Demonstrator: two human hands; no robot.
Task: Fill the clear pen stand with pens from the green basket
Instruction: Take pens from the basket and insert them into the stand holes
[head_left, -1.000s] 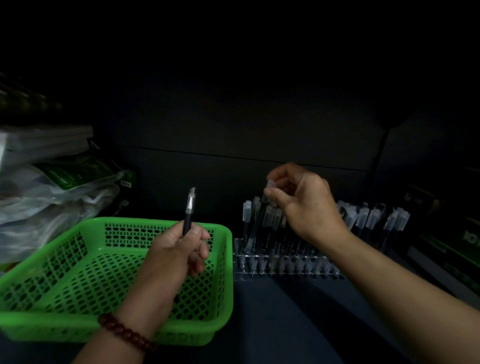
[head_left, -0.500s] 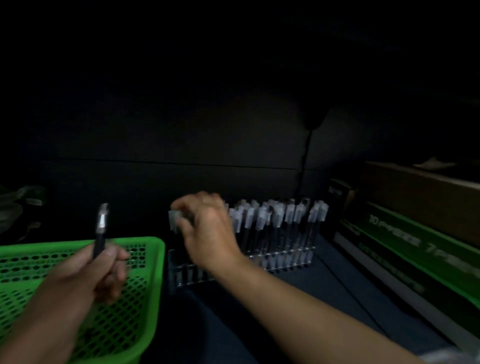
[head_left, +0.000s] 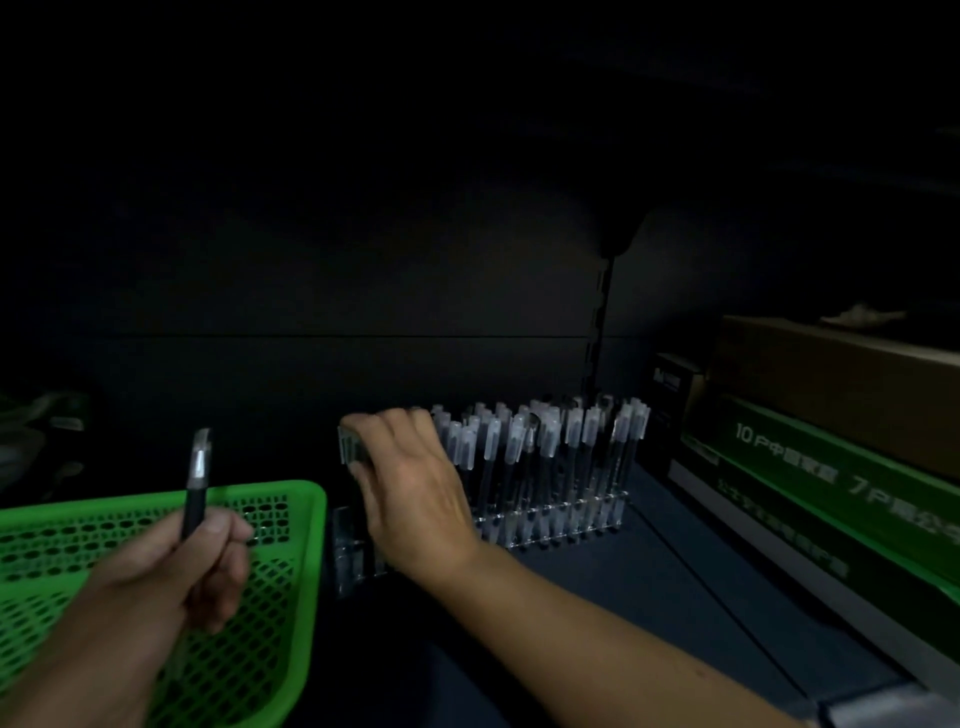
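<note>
Basket (head_left: 311, 545) nearest you: no pens in its visible part. Your left hand (head_left: 171, 571) grips a black pen (head_left: 196, 488) upright above it. Your right hand (head_left: 415, 499) pinches, probably, a capped pen (head_left: 353, 447) at the clear pen stand (head_left: 571, 525)'s left end. Rightward slots are full, so few remain.

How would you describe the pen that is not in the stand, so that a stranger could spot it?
Find the green basket at lower left. Above its rim the left hand holds one pen upright. It has a dark barrel and a silvery top and stands alone, unlike the frosted-capped pens crowded in the clear pen stand to the right.
</note>
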